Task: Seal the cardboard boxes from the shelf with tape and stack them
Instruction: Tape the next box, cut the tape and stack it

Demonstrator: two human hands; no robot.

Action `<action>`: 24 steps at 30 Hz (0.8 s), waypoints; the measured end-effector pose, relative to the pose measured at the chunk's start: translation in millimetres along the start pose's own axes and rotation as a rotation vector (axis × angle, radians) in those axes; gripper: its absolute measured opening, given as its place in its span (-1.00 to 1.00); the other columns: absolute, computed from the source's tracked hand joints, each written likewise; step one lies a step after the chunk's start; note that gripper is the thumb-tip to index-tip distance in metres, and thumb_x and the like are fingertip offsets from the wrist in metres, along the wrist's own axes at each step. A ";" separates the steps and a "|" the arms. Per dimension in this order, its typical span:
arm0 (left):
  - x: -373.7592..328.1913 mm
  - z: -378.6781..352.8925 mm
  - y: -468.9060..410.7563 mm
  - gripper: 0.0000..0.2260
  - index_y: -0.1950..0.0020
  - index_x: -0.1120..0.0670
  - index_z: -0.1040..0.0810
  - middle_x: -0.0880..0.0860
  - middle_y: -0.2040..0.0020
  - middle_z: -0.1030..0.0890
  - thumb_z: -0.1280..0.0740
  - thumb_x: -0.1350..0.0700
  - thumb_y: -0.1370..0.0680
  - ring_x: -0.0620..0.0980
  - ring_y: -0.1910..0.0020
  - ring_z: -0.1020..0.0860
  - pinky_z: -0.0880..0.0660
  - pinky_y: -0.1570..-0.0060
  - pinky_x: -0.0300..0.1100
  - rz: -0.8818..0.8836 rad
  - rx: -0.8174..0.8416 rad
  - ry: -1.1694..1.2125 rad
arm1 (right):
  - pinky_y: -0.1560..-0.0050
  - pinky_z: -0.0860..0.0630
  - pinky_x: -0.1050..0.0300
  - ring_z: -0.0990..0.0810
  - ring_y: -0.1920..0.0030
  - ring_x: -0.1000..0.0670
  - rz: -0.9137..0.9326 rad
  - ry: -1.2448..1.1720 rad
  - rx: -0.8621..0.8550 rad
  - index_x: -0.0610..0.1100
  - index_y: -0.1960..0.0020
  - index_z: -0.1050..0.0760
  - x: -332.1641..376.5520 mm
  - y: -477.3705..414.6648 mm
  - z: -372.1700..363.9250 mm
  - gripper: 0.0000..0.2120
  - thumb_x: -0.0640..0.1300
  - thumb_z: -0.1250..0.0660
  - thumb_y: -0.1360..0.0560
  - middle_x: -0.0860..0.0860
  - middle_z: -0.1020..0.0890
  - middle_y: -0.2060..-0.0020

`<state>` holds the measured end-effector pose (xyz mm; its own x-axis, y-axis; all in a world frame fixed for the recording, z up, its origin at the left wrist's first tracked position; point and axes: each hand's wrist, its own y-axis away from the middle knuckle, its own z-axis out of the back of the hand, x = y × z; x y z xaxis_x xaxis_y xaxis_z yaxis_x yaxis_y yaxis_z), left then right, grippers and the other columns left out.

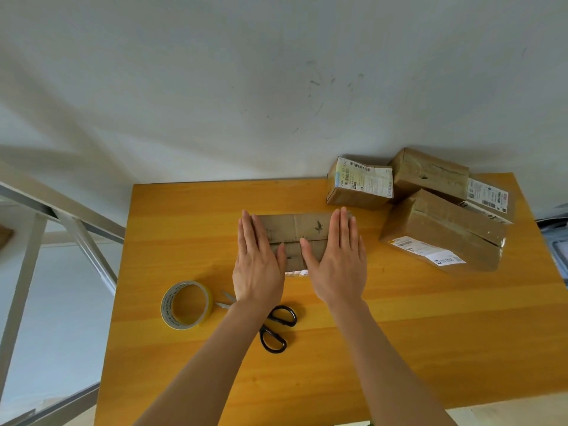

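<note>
cardboard box (295, 229) mid-table, flaps down | my left hand (258, 262) and right hand (338, 259) flat on it, fingers straight, gripping nothing | tape roll (186, 304) and scissors (278, 327) near-left, untouched | box pile (442, 216) far right looks taped, this one not yet imo

Left hand (258, 265) and right hand (335, 259) cover both ends of the flat box (295, 232); its side edges are unseen. Scissors (278, 329): blades mostly hidden under the left wrist. Label print on the stacked boxes (442, 229) far right is too small to read. Metal frame (83, 238) is cut by the left edge. Bluish object (560, 241) is cut by the right edge, unidentifiable.
</note>
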<state>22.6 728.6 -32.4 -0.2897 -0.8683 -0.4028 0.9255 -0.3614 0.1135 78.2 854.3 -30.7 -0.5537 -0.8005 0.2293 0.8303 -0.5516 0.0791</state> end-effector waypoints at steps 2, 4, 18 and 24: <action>-1.8 1.2 0.2 -0.37 -0.55 0.17 0.19 0.09 -0.57 0.17 0.04 -0.14 -0.64 0.07 -0.54 0.08 -0.33 -0.33 -0.15 0.018 -0.011 0.046 | -0.54 -0.08 -0.02 0.09 -0.58 -0.04 -0.009 -0.039 0.020 -0.12 -0.59 0.19 -5.7 -3.5 2.5 -0.13 0.42 0.11 -0.51 -0.01 0.12 -0.59; -4.7 5.0 -3.8 -0.39 -0.56 0.12 0.10 0.05 -0.57 0.08 0.00 -0.14 -0.63 0.08 -0.51 -0.07 -0.41 -0.23 -0.12 0.072 -0.035 0.133 | -0.52 -0.10 0.01 0.04 -0.57 -0.09 -0.028 -0.067 0.049 -0.10 -0.59 0.24 -9.7 -8.9 4.9 -0.10 0.45 0.07 -0.49 0.01 0.15 -0.59; 8.9 3.4 -25.1 -0.36 -0.43 0.12 -0.21 0.10 -0.41 -0.28 -0.33 -0.16 -0.50 0.10 -0.34 -0.34 -0.48 -0.16 0.08 0.060 -0.096 0.529 | -0.27 -0.44 0.04 -0.39 -0.22 0.10 -0.049 -0.665 0.100 -0.02 -0.34 -0.40 -26.9 -57.6 16.8 -0.61 0.09 -0.29 -0.57 0.05 -0.40 -0.24; 5.5 -0.8 -24.9 -0.53 -0.38 -0.06 -0.30 -0.06 -0.42 -0.33 -0.29 -0.17 -0.53 -0.07 -0.29 -0.41 -0.46 0.07 -0.25 0.149 -0.195 0.622 | -0.16 -0.39 0.19 -0.41 -0.22 0.13 -0.049 -0.670 0.080 -0.02 -0.33 -0.41 -25.6 -57.7 15.1 -0.60 0.11 -0.30 -0.56 0.08 -0.45 -0.23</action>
<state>-1.9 733.2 -38.2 -0.0147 -0.5252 -0.8509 0.9887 -0.1345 0.0660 45.4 910.1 -26.4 -0.4531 -0.4428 0.7737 0.8219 -0.5435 0.1703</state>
